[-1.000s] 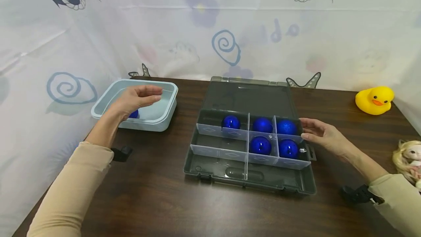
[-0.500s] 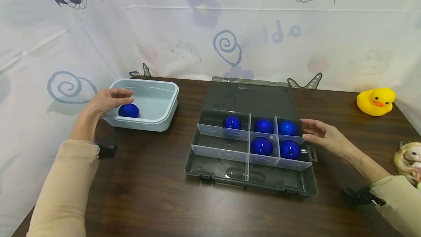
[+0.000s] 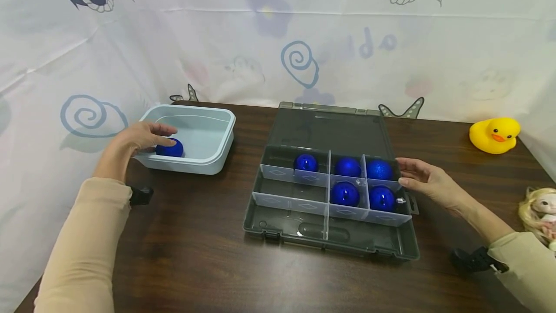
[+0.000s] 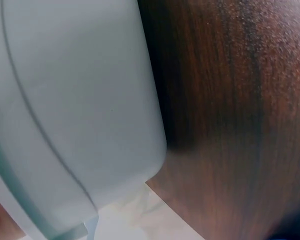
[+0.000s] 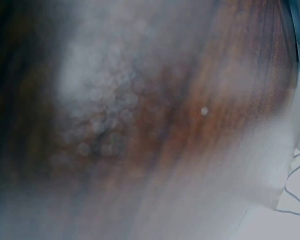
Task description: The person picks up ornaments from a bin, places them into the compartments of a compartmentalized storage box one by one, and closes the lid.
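Note:
At the left, my left hand (image 3: 141, 139) reaches over the rim of a pale blue plastic tub (image 3: 208, 162). Its thumb lies over a blue bauble (image 3: 173, 151) inside, with the fingers extended above and behind it; the far side of the bauble is hidden. A dark, see-through compartment box (image 3: 269, 216) lies with its lid back. Several blue baubles sit in its cells, among them a glossy bauble (image 3: 382, 198) with a silver cap. My right hand (image 3: 430, 182) touches the box's right edge with fingertips and thumb. Neither wrist view shows what the fingers touch.
A yellow rubber duck (image 3: 495, 135) stands at the back right, and a blond doll (image 3: 540, 214) is at the right edge. Behind the dark wooden table (image 3: 208, 255) hangs a printed white cloth (image 3: 243, 37). Clear dividers (image 3: 291, 202) split the box.
My left hand first moved left across the tub, uncovering the bauble, then lowered until its thumb overlapped it. The right hand stayed at the box's edge.

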The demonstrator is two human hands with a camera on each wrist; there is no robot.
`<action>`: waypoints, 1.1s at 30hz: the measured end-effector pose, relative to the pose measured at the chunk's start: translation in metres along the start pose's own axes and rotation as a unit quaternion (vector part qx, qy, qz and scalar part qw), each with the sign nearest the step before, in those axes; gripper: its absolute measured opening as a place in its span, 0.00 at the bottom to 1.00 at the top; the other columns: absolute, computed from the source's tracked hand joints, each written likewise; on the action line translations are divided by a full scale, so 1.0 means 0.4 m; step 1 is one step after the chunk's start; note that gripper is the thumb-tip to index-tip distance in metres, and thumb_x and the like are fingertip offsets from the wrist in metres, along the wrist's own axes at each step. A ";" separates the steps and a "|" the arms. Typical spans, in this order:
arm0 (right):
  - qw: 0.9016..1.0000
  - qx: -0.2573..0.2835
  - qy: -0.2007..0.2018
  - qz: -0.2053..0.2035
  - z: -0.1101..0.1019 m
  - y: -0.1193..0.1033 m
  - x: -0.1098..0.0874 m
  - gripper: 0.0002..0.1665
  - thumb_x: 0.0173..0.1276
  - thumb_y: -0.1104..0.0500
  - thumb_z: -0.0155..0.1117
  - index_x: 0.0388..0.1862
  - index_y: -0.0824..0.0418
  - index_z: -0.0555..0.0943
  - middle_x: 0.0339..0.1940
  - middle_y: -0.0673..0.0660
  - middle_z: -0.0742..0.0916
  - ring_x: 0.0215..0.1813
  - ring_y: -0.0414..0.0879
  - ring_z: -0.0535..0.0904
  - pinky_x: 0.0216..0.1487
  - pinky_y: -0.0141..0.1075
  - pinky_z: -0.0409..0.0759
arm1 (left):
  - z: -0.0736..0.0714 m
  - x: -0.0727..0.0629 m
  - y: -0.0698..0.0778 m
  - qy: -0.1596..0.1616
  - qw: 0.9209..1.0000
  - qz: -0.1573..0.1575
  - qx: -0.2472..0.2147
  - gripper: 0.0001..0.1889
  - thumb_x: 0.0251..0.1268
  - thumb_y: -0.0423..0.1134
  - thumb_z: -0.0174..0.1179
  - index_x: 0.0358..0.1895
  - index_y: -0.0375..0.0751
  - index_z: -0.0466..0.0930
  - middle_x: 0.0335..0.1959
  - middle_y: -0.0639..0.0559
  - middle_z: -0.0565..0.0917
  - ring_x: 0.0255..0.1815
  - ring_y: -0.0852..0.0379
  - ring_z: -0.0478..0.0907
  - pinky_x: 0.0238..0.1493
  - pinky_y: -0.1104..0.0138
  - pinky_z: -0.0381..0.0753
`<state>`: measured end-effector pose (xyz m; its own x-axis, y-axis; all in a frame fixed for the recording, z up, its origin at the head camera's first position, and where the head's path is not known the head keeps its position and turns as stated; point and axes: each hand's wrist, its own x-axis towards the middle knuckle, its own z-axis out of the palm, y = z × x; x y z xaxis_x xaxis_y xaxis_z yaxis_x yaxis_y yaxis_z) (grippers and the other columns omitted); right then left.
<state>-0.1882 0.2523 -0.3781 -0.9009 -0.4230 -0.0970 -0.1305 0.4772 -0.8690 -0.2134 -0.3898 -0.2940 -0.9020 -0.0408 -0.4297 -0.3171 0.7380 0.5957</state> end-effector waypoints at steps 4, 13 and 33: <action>1.000 -0.002 0.001 0.000 -0.001 -0.001 0.000 0.34 0.72 0.56 0.54 0.71 0.67 0.57 0.68 0.70 0.66 0.52 0.20 0.68 0.49 0.17 0.71 | 0.004 0.000 0.002 -0.005 1.000 0.016 0.026 0.32 0.64 0.42 0.59 0.66 0.29 0.60 0.65 0.26 0.62 0.65 0.32 0.59 0.67 0.45 0.59; 1.000 0.001 -0.003 -0.003 -0.001 -0.003 0.008 0.34 0.72 0.57 0.55 0.71 0.67 0.57 0.68 0.70 0.66 0.52 0.20 0.69 0.50 0.18 0.72 | 0.016 -0.003 -0.003 0.010 0.999 0.000 0.039 0.33 0.64 0.48 0.59 0.65 0.28 0.63 0.63 0.25 0.64 0.62 0.32 0.64 0.63 0.47 0.67; 1.000 0.013 -0.004 -0.003 -0.002 -0.004 0.003 0.34 0.72 0.57 0.54 0.71 0.68 0.56 0.69 0.70 0.65 0.52 0.19 0.68 0.50 0.17 0.71 | 0.149 -0.087 0.302 0.009 0.961 0.189 -0.200 0.27 0.64 0.47 0.59 0.61 0.33 0.70 0.50 0.49 0.77 0.49 0.61 0.77 0.47 0.64 0.81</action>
<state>-0.1893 0.2519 -0.3764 -0.8971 -0.4315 -0.0949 -0.1252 0.4543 -0.8820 -0.2029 -0.2591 -0.2475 -0.9789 0.1642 -0.1214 -0.0499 0.3841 0.9219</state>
